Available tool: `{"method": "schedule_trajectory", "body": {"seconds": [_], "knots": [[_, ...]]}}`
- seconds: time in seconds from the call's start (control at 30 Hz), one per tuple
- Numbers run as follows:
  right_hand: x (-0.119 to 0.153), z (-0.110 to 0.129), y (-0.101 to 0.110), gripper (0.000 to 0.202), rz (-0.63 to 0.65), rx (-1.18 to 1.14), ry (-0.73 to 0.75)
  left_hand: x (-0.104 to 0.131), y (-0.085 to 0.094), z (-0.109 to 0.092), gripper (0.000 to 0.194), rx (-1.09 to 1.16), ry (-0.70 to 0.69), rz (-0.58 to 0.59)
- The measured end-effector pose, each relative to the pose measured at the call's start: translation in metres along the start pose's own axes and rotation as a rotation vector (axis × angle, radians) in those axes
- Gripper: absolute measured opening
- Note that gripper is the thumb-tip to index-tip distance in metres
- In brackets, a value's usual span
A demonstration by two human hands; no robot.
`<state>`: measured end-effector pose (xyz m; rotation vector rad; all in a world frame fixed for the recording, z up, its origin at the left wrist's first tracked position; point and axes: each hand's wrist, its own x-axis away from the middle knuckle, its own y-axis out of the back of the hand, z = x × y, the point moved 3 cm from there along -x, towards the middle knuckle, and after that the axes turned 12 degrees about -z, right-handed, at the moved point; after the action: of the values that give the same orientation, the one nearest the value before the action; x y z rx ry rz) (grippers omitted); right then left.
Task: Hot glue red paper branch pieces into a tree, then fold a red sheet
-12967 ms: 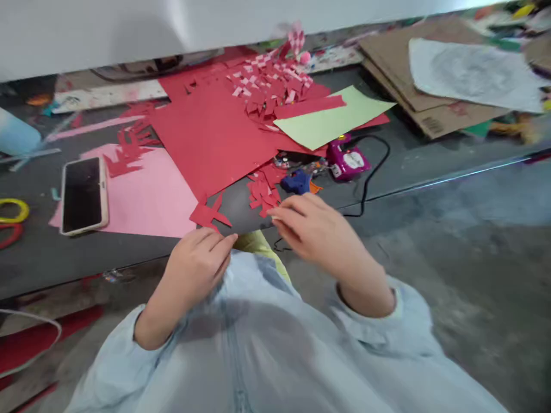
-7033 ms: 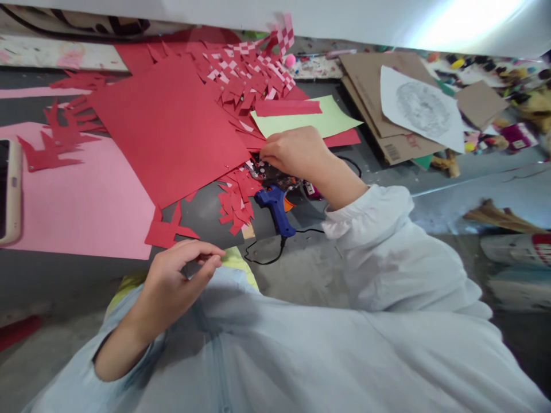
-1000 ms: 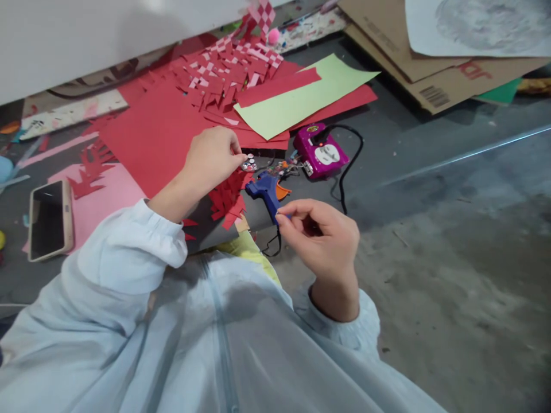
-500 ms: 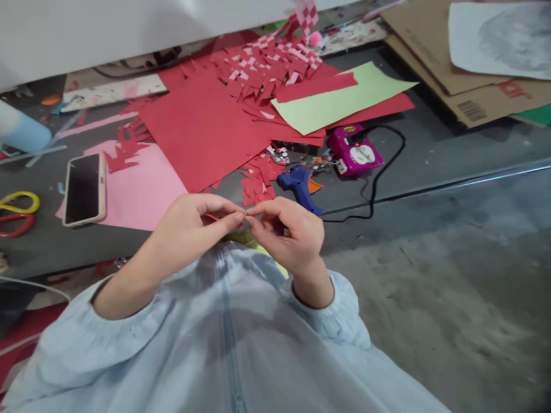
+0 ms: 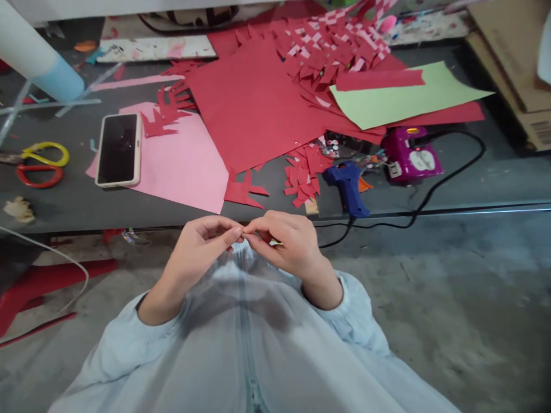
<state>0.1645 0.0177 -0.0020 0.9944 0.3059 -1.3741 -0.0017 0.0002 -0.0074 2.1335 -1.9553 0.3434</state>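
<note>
My left hand (image 5: 205, 245) and my right hand (image 5: 286, 241) meet at their fingertips in front of the table edge, over the light blue garment. Both are closed in a pinch, and what lies between the fingertips is too small to make out. Just beyond them on the table are a red cut paper piece (image 5: 245, 192) with pointed strips and a heap of small red scraps (image 5: 303, 175). A blue glue gun (image 5: 350, 189) lies right of the scraps. Behind these is a large red sheet (image 5: 258, 109), with a pink sheet (image 5: 185, 158) to its left.
At left are a phone (image 5: 119, 149), scissors (image 5: 43, 165) and a white and blue cylinder (image 5: 55, 74). To the right stand a purple box (image 5: 411, 158) with a black cable, a pale green sheet (image 5: 379, 106) and cardboard (image 5: 512, 63). Woven red and pink strips (image 5: 336, 46) lie at the back.
The view has shifted, so the table's things appear farther right. The red cut piece near the edge now shows in full. My hands remain together at the fingertips.
</note>
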Motion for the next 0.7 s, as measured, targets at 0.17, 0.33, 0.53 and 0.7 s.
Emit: {"method": "schedule_trajectory", "body": {"seconds": [0.17, 0.33, 0.53, 0.7], "knots": [[0.002, 0.003, -0.008, 0.004, 0.072, 0.017, 0.025, 0.003, 0.008, 0.007, 0.013, -0.009, -0.038, -0.052], [0.001, 0.005, -0.01, 0.006, 0.093, 0.072, 0.027, 0.004, 0.012, 0.005, 0.008, -0.05, -0.145, -0.07], [-0.002, 0.008, -0.011, 0.008, 0.097, 0.117, 0.053, 0.005, 0.015, -0.001, 0.007, -0.152, -0.306, -0.128], [-0.003, 0.01, -0.014, 0.011, 0.111, 0.177, 0.101, 0.006, 0.015, -0.003, 0.008, -0.163, -0.309, -0.12]]}}
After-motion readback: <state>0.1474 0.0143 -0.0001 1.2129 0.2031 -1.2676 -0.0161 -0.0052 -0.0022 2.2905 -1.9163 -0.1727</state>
